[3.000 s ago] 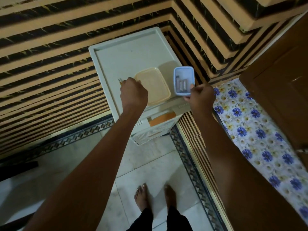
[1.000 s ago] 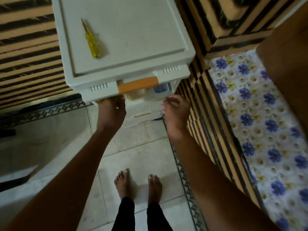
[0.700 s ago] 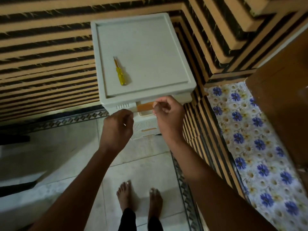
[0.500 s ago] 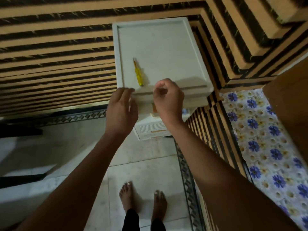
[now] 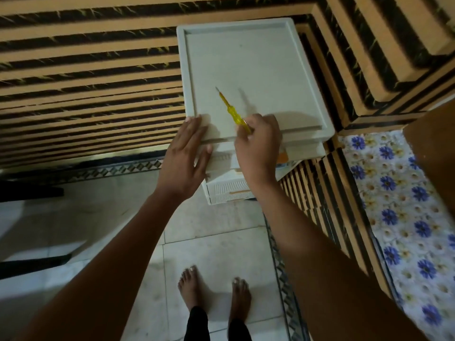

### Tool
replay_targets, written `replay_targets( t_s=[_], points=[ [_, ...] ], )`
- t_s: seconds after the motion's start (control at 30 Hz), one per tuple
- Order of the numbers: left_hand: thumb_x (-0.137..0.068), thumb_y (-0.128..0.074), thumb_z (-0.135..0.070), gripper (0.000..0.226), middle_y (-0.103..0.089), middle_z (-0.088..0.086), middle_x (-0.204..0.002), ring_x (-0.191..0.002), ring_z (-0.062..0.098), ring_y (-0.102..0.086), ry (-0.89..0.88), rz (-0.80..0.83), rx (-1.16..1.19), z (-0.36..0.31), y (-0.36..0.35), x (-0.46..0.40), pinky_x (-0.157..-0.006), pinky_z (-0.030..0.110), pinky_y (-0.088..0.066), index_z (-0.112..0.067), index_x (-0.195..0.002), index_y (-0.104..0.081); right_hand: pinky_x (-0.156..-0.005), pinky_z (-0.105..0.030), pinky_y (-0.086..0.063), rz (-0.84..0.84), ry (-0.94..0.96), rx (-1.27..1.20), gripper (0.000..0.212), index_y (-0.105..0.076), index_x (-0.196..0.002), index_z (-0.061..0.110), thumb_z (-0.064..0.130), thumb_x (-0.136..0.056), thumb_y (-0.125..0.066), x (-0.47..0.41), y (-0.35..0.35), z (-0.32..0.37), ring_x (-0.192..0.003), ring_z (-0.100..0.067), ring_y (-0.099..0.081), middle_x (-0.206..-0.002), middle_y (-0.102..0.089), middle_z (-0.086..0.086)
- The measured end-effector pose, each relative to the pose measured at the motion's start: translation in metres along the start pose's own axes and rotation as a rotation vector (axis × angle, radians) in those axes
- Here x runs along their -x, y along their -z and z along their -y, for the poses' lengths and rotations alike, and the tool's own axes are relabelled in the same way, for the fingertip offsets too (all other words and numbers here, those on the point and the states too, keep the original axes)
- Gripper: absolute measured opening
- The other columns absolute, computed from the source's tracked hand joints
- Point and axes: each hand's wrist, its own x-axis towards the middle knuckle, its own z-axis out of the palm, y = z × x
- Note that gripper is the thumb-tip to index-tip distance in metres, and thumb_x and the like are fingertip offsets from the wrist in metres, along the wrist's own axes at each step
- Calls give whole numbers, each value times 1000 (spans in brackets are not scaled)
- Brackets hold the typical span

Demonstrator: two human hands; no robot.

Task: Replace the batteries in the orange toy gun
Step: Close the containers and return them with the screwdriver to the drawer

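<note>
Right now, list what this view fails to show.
- Head view: the orange toy gun and batteries appear nowhere.
- Top drawer contents: hidden by the cabinet top and right hand.
- Screwdriver handle end: covered by the right hand's fingers.
- Left hand palm: faces down on the cabinet's front edge, contact unseen.

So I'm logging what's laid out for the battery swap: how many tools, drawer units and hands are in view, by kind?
Screwdriver: 1, yellow handle, gripped by the right hand
Drawer unit: 1, white with orange handles
Hands: 2, left hand flat on the unit's front edge, right hand
Total: 4
</note>
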Motion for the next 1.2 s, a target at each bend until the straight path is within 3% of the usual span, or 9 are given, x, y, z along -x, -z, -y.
replay_targets(
  t_s=[0.13,0.23,0.4,0.57,0.7,0.8,0.9,1.0,1.2],
  points=[
    [-111,-31,-42,56,-18,5,-172,-160,20,-9,-39,38,-86,9,7,-1,-128,50,-21,-16,-161,-32,-78,-24,-53,-238,-37,-166,12,-72,-101,1,1,-89,-75,72,40,-12,-88,-21,-63,-98,-64,-10],
    [-109,-26,-46,59,-11,3,-173,-161,21,-5,-70,65,-133,17,11,-4,-127,53,-20,-22,-163,-27,-77,-24,-55,-249,-184,-189,13,-71,-105,4,2,-92,-74,127,44,-33,-89,-17,-65,-98,-65,-4],
    [-106,-34,-51,69,-20,6,-172,-160,20,-11,-110,54,-128,27,13,-10,-126,53,-19,-11,-162,-25,-71,-21,-47,-144,-334,-98,6,-72,-98,9,5,-94,-72,173,13,-73,-81,-11,-55,-92,-59,-3],
    [-104,-36,-51,71,-23,9,-170,-159,23,-15,-186,21,-146,43,8,-13,-124,54,-21,-7,-160,-30,-72,-16,-42,16,-424,-6,6,-73,-95,6,3,-91,-70,160,-54,-98,-84,-16,-57,-93,-64,-12],
    [-104,-37,-48,71,-25,11,-169,-158,25,-19,-224,-14,-116,48,1,-14,-122,55,-25,-4,-159,-31,-71,-34,-48,77,-467,68,4,-75,-89,6,5,-86,-73,124,-102,-107,-82,-27,-63,-86,-69,-15],
    [-104,-38,-46,70,-27,15,-168,-158,27,-22,-219,-47,-112,50,-4,-12,-121,54,-26,-2,-158,-32,-68,-30,-45,16,-531,62,9,-75,-83,5,13,-87,-75,106,-129,-107,-80,-29,-70,-81,-75,-13],
    [-103,-38,-44,71,-28,17,-167,-157,29,-23,-229,-71,-108,52,-10,-12,-119,55,-28,1,-157,-33,-80,-21,-46,-38,-667,-4,16,-78,-92,5,20,-86,-80,98,-145,-102,-85,-21,-73,-91,-79,-7],
    [-101,-39,-44,72,-29,19,-166,-157,30,-24,-240,-85,-112,54,-12,-13,-119,55,-30,2,-157,-33,-95,-34,-55,-107,-793,-69,18,-75,-94,7,17,-82,-84,92,-155,-98,-90,-21,-74,-95,-79,-5],
    [-99,-41,-45,75,-31,22,-165,-155,33,-26,-266,-96,-91,58,-14,-16,-116,56,-33,4,-155,-34,-79,-17,-40,-217,-817,-29,8,-72,-97,0,4,-93,-67,87,-158,-87,-97,-27,-71,-102,-76,-14]
  ],
)
